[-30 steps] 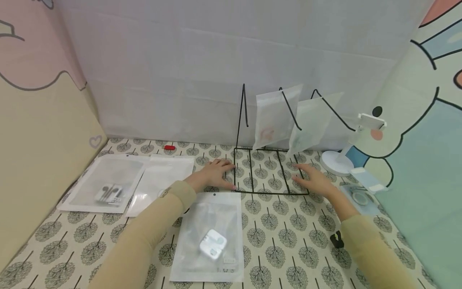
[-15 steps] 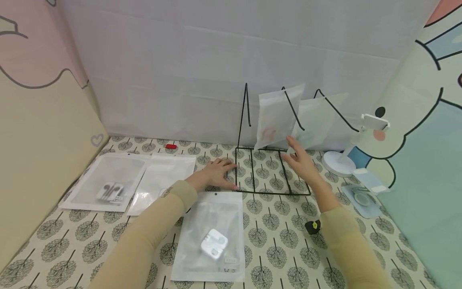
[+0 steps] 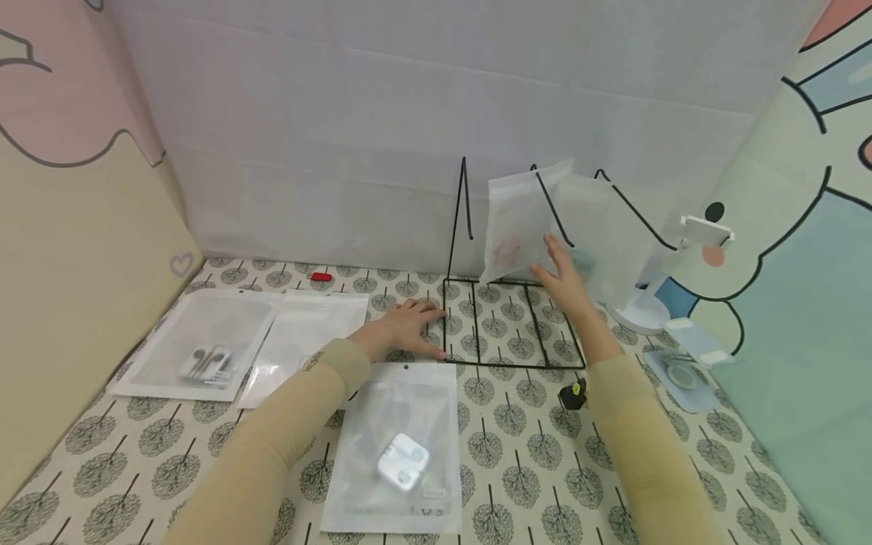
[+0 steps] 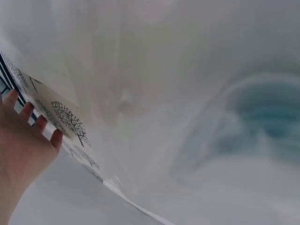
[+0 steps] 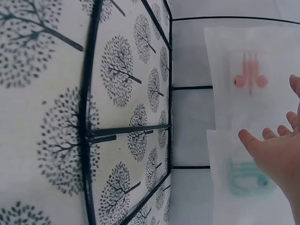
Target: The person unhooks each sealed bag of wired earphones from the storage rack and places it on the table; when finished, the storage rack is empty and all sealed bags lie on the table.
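Note:
A black wire display rack [image 3: 477,363] stands against the back wall, with upright hooks. From its middle hook hangs a translucent bag [image 3: 518,212] with pink earphones [image 5: 251,77]. Another bag [image 3: 606,227], with teal earphones [image 5: 251,180], hangs at the right hook, tilted out to the right. My right hand [image 3: 568,284] is between the two bags, fingers spread, its wrist beside the teal one's bag. My left hand [image 3: 409,329] lies at the rack's left side, fingers apart, fingertips right at the base bar. The left wrist view is mostly filled by a blurred translucent bag [image 4: 140,117].
On the tree-print tablecloth, a bag with white earphones [image 3: 204,367] and another bag [image 3: 306,318] lie at left. A bag with a white earphone box [image 3: 403,462] is in front. A red USB stick [image 3: 322,277] sits at the back; a white phone stand [image 3: 640,310] stands right.
My right hand has moved left and up from the rack's right side to between the hanging bags. The teal earphones' bag has swung right. My left hand stays put.

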Available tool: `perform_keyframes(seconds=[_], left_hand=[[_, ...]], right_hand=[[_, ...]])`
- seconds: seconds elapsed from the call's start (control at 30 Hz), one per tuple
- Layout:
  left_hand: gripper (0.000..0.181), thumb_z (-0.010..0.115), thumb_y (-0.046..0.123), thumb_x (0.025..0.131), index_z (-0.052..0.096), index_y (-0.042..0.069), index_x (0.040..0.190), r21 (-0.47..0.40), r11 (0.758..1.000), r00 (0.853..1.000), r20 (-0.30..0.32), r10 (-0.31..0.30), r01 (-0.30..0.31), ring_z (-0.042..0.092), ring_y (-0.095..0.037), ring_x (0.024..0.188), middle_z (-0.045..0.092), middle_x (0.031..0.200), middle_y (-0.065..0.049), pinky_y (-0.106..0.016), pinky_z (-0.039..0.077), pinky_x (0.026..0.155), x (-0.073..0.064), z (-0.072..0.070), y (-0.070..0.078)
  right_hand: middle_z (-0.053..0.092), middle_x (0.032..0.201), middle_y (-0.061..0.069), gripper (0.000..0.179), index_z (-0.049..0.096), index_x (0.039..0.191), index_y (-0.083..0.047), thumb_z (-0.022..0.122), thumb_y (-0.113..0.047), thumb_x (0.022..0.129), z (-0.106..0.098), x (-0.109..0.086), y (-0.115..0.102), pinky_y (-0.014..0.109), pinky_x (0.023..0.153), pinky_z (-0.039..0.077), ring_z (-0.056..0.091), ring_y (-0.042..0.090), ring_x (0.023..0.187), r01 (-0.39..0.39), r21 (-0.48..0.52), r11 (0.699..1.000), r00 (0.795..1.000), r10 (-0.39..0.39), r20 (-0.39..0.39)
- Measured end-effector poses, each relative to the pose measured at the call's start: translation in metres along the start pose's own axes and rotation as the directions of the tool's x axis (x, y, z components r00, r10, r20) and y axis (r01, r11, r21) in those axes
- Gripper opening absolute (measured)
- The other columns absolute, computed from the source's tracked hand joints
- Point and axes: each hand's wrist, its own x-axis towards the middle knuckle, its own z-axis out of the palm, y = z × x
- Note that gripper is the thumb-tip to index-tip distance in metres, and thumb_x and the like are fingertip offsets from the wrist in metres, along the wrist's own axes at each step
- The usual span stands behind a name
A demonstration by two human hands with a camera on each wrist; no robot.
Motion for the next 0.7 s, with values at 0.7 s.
perform_keyframes(seconds=[0.7], left_hand=[[0.097, 0.052, 0.078, 0.073, 0.024, 0.026, 0.150, 0.036, 0.999, 0.999, -0.029, -0.029, 0.030, 0.020, -0.030, 0.141, 0.021, 0.156, -0.003, -0.059, 0.023, 0.111, 0.008, 0.006, 0.000]], right_hand=[[0.013, 0.159, 0.002, 0.074, 0.011, 0.152, -0.025, 0.057, -0.026, 0.095, -0.023, 0.048, 0.033, 0.046, 0.117, 0.017, 0.015, 0.022, 0.145, -0.124, 0.132, 0.983, 0.976, 0.145, -0.164]])
